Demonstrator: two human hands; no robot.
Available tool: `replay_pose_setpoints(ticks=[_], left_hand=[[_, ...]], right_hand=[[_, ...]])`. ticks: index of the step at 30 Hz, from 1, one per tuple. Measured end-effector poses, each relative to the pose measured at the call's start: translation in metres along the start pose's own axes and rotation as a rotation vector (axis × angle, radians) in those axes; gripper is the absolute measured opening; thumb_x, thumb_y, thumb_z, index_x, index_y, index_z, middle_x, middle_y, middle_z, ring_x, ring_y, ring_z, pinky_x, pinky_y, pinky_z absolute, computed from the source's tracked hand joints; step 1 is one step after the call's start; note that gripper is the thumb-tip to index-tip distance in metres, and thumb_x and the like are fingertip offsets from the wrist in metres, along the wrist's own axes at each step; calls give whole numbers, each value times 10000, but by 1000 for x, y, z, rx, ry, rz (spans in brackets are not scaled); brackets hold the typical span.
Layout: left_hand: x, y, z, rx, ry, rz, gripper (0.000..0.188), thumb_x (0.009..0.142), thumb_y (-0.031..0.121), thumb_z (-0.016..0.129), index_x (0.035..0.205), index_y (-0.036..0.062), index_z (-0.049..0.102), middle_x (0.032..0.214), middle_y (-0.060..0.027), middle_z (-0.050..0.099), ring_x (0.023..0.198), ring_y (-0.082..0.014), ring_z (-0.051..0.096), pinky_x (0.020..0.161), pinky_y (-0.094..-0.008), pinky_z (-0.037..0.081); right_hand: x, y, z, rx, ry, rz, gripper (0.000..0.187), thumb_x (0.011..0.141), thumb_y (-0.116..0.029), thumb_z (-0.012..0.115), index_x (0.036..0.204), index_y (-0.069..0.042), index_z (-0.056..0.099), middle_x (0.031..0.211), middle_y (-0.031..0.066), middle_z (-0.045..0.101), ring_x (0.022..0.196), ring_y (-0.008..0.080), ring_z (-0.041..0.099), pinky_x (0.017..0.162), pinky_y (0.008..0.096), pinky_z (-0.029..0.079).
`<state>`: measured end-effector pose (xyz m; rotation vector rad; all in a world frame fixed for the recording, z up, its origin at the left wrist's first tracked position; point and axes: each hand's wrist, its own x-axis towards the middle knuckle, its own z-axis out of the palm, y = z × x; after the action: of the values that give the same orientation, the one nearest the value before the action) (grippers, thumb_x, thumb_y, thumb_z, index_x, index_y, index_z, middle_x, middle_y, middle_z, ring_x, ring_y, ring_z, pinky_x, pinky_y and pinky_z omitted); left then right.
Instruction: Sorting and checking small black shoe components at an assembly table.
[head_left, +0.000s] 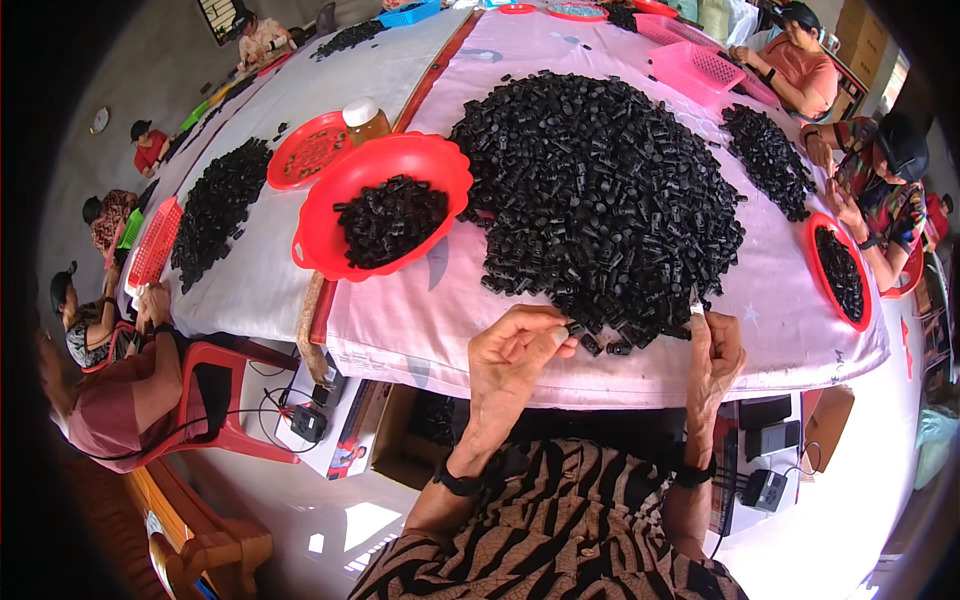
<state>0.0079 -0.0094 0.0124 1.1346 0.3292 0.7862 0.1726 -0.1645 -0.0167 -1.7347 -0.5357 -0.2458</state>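
A large heap of small black cylindrical plastic pieces [600, 190] covers the middle of the pink cloth in front of me. At the heap's near edge, my left hand [515, 358] pinches one small black plastic piece [573, 328] between thumb and fingertips. My right hand [715, 355] is closed, with its index finger stretched along a thin, pale, blade-like tool [697, 306]. The tool's tip reaches the near right edge of the heap; its handle is hidden in the hand. A few loose pieces lie between my two hands.
Left of the heap stands a red scalloped bowl [310, 225] holding black pieces, beside a lidded jar [366, 122] and a red plate [283, 165]. Pink baskets [690, 75] and a red tray [815, 240] are at the right. Other people sit around the tables. A red chair [225, 430] stands left.
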Motion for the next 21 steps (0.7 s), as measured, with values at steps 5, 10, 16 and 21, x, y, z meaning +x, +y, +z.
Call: replay_pose_setpoints(ticks=[5,10,16,21], left_hand=[[6,0,-9,-203,-15,-225,60,865,49,612,884,-8,602,927,-143,651,792,-192,654,761,-287,548],[8,-6,-16,-329,-91,-331,76,863,58,615,898,-6,592,927,-145,645,802,-206,647,770,-291,542],[7,-4,-18,-450,-156,-321,232,858,55,625,1068,-39,595,924,-114,623,903,-198,606,839,-302,490],[8,-9,-20,-403,-245,-333,276,870,55,609,1129,-37,586,957,-116,611,922,-205,597,857,-308,487]], right_hand=[[0,-2,0,8,-13,18,155,896,-145,622,848,-8,570,622,-70,465,554,9,299,501,199,230],[1,-2,0,0,-1,9,161,896,-148,625,846,-6,568,627,-72,452,553,10,285,499,197,217],[0,-3,0,-4,-14,15,155,897,-144,622,853,-3,572,635,-68,463,560,11,297,501,195,228],[0,3,2,11,11,12,149,894,-143,623,854,-7,577,633,-67,465,562,13,308,507,199,234]])
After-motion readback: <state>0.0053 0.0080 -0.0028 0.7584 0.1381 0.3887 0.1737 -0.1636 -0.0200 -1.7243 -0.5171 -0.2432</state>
